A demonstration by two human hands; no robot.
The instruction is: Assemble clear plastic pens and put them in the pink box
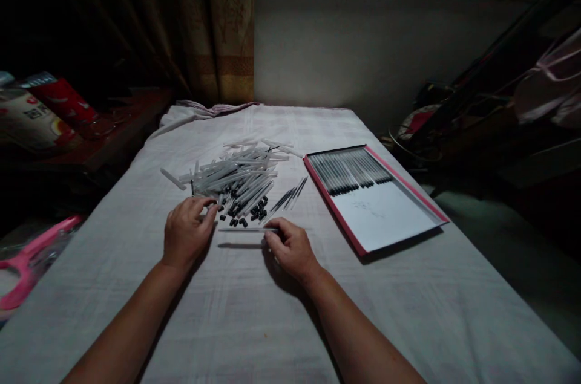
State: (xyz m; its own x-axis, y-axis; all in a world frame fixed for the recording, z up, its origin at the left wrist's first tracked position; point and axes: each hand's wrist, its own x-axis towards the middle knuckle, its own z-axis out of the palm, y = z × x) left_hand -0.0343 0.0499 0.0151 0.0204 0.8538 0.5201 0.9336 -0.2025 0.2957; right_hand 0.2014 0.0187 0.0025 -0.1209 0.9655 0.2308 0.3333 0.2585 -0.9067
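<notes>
My right hand (290,246) pinches one end of a clear pen barrel (242,230) and holds it level just above the cloth. My left hand (187,230) is curled at the near edge of a heap of clear pen tubes (236,175), its fingertips pinched on something small that I cannot make out. Several small black caps (254,213) lie scattered between the heap and my hands. A few thin dark refills (290,195) lie right of the heap. A red-edged flat box (374,196) at the right holds a row of finished pens (351,169) in its far half.
A pale cloth (272,317) covers the table. At the left edge lies a pink plastic object (27,260), with red packets (49,109) on a dark side table behind it. A curtain and a plain wall stand at the back, and dark clutter fills the right side.
</notes>
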